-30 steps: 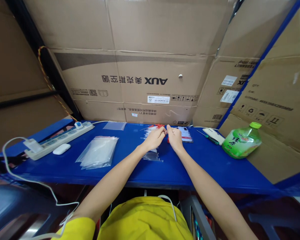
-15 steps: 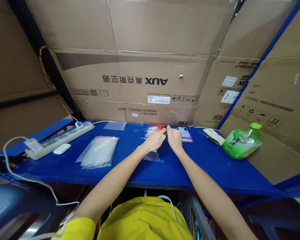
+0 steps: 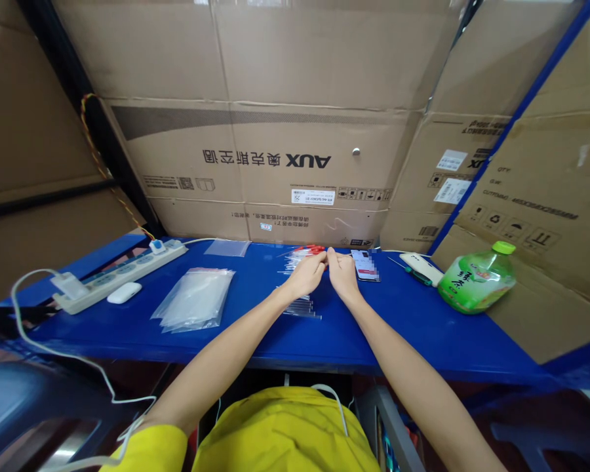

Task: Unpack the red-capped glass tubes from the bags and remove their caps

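Near the back middle of the blue table, my left hand [image 3: 309, 273] and my right hand [image 3: 343, 272] meet at the fingertips. Both are closed in a pinch; whatever lies between the fingers is too small and hidden to name. Clear thin sticks or tubes [image 3: 302, 307] lie in a bundle beneath and beside my left hand. Just behind that hand are small red pieces [image 3: 311, 249], partly covered by it. A phone [image 3: 366, 265] with a lit screen lies right beside my right hand.
Clear plastic bags [image 3: 196, 298] lie left, near a white earphone case [image 3: 124, 293] and a power strip [image 3: 122, 275]. To the right are a green-handled screwdriver [image 3: 417, 276], a white device [image 3: 423, 267] and a green bottle [image 3: 476, 278]. Cardboard [image 3: 275, 131] walls the back.
My hands stay together in almost the same place, with the fingers shifting slightly. The view has moved a little; the objects on the table lie as before.
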A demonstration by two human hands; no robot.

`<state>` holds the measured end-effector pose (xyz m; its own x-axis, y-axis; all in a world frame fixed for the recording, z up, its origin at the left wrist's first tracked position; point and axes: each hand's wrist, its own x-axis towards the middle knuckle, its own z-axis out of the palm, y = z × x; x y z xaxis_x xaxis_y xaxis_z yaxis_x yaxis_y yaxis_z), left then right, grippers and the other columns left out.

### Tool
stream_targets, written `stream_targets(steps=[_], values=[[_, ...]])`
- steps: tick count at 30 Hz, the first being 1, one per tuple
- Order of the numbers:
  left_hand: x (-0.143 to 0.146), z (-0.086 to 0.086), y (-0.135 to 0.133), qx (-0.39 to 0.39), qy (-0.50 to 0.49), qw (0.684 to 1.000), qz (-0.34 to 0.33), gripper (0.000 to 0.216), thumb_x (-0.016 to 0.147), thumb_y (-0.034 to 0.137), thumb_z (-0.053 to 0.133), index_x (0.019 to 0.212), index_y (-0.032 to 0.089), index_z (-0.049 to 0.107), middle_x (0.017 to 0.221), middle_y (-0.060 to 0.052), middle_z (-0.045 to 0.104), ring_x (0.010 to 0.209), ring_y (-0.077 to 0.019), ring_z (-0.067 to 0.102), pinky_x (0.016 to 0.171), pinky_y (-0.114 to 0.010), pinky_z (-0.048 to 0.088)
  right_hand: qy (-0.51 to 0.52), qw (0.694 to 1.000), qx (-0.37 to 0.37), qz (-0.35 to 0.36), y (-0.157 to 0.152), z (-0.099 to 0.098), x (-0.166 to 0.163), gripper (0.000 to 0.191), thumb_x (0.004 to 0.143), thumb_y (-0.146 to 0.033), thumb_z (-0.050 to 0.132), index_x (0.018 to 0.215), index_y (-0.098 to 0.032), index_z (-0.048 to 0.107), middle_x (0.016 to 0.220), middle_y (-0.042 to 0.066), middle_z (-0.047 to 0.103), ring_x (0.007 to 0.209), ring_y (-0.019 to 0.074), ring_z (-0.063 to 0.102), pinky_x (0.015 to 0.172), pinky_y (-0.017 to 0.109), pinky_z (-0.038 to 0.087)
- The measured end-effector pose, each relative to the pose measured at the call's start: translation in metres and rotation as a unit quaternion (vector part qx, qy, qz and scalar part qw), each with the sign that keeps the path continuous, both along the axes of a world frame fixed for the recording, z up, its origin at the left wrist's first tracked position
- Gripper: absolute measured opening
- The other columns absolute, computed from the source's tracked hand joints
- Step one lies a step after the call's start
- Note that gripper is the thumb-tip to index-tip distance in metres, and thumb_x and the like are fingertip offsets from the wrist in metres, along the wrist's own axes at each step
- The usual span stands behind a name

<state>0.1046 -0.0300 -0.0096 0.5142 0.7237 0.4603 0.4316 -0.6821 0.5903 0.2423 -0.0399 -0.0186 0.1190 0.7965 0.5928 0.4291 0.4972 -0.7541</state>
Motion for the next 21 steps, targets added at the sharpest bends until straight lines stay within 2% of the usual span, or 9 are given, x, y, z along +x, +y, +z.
stream_targets(steps=[5,9,12,15,17,21], values=[[-0.001,0.001,0.0,-0.006,-0.001,1.0,0.002,0.027,0.095,0.016,0.036,0.102,0.017,0.062,0.101,-0.011,0.072,0.096,-0.0226,0.066,0.092,-0.036,0.051,0.038,0.999,-0.019,0.022,0.002,-0.001,0.0,0.06,0.098,-0.061,0.041,0.057,-0.021,0.058,0.063,0.007,0.067,0.063,0.0198,0.062,0.067,0.031,0.045],[-0.002,0.004,-0.001,-0.031,-0.03,0.999,-0.021,0.021,0.095,0.022,0.038,0.091,0.018,0.058,0.093,-0.007,0.068,0.088,-0.02,0.062,0.087,-0.034,0.05,0.082,0.994,-0.056,0.033,0.006,-0.003,0.003,0.063,0.095,-0.068,0.042,0.052,-0.024,0.047,0.049,0.001,0.05,0.052,0.0157,0.048,0.056,0.029,0.038],[-0.005,0.006,0.001,-0.112,-0.081,0.987,-0.077,0.025,0.098,0.03,0.036,0.089,0.019,0.056,0.08,-0.002,0.059,0.075,-0.0166,0.055,0.074,-0.03,0.048,0.11,0.988,-0.092,0.058,0.009,-0.005,0.008,0.064,0.096,-0.071,0.04,0.05,-0.026,0.037,0.044,-0.004,0.033,0.046,0.013,0.032,0.05,0.029,0.03],[-0.011,0.008,0.005,-0.194,-0.111,0.968,-0.114,0.028,0.1,0.035,0.034,0.088,0.019,0.054,0.067,0.003,0.046,0.061,-0.0138,0.044,0.062,-0.026,0.042,0.113,0.987,-0.09,0.074,0.008,-0.005,0.011,0.063,0.095,-0.072,0.043,0.053,-0.026,0.03,0.047,-0.006,0.026,0.047,0.0117,0.025,0.049,0.029,0.025],[-0.015,0.01,0.007,-0.186,-0.105,0.969,-0.128,0.026,0.098,0.034,0.038,0.085,0.019,0.055,0.068,0.003,0.046,0.063,-0.0132,0.044,0.063,-0.026,0.041,0.096,0.99,-0.072,0.078,0.006,-0.004,0.011,0.063,0.095,-0.071,0.045,0.054,-0.026,0.03,0.049,-0.006,0.028,0.05,0.0117,0.027,0.051,0.029,0.026],[-0.019,0.013,0.009,-0.085,-0.084,0.987,-0.103,0.021,0.095,0.025,0.04,0.084,0.017,0.056,0.081,-0.001,0.057,0.075,-0.0141,0.051,0.074,-0.027,0.044,0.029,0.997,-0.022,0.075,0.0,0.003,0.009,0.062,0.098,-0.067,0.043,0.055,-0.022,0.041,0.055,-0.002,0.042,0.055,0.0124,0.038,0.057,0.028,0.031]])
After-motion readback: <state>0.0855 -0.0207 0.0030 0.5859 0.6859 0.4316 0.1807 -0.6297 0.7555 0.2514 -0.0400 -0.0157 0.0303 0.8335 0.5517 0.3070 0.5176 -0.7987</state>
